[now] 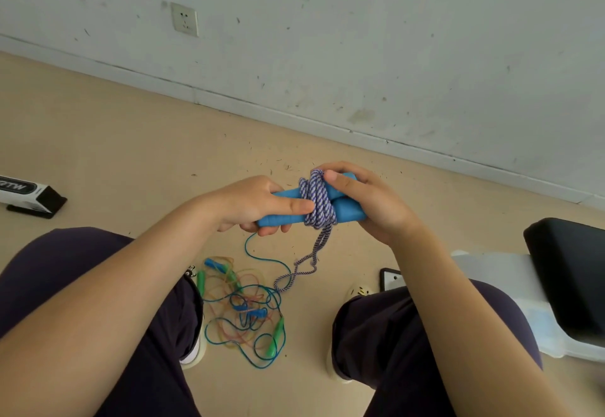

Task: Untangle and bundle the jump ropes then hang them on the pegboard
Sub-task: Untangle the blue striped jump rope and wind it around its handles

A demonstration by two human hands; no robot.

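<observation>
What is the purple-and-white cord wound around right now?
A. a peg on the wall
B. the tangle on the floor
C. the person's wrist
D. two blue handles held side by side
D: the purple-and-white cord is coiled around the two blue handles, which the left hand and right hand grip together.

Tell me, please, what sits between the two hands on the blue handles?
In the head view, the purple-and-white rope is coiled around the two blue handles, between the left hand and the right hand. A loose tail hangs from it.
</observation>
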